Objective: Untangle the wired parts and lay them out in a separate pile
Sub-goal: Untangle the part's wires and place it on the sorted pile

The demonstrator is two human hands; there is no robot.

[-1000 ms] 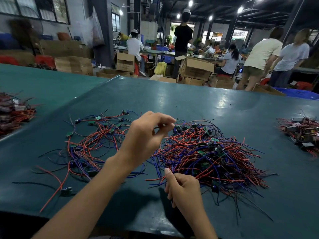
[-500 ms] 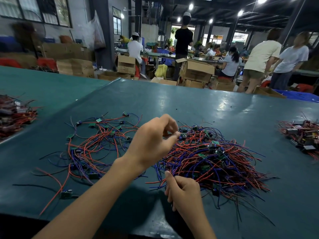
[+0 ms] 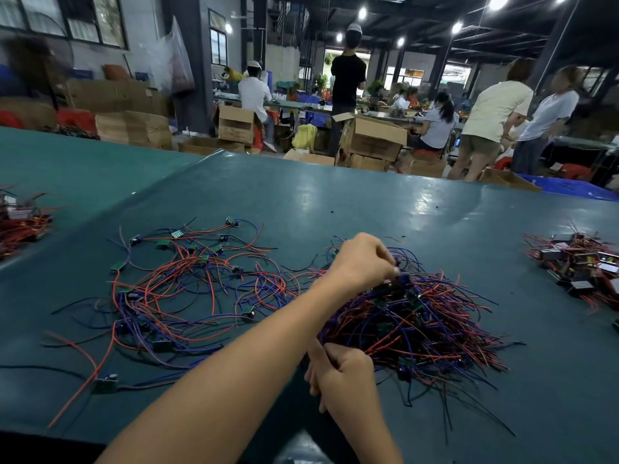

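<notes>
Plainly the separating step is in hand: one part is being picked out of the heap and has not yet been laid down. The left hand reaches across to the top of the tangled pile of red, blue and black wires on the right of the counter. Its fingers are drawn together in a pinch on a small dark part at the crown of the heap. The right hand sits at the near edge of the same pile with its fingers curled. It seems to grip a few strands there to hold the mass down, though whatever is inside the fist is hidden. Left of the arm lies the laid-out pile, loose and spread, with small green boards showing among its wires.

Much looks left to do, since the tangle is by far the denser of the two. The next move calls for a slow lift of the pinched part while the right hand braces the heap, so that its leads slide out rather than drag neighbours along. Where a loop catches, it wants easing free, not tugging. Once clear, the part should go leftward to the spread pile and be set down apart from the tangle.
</notes>
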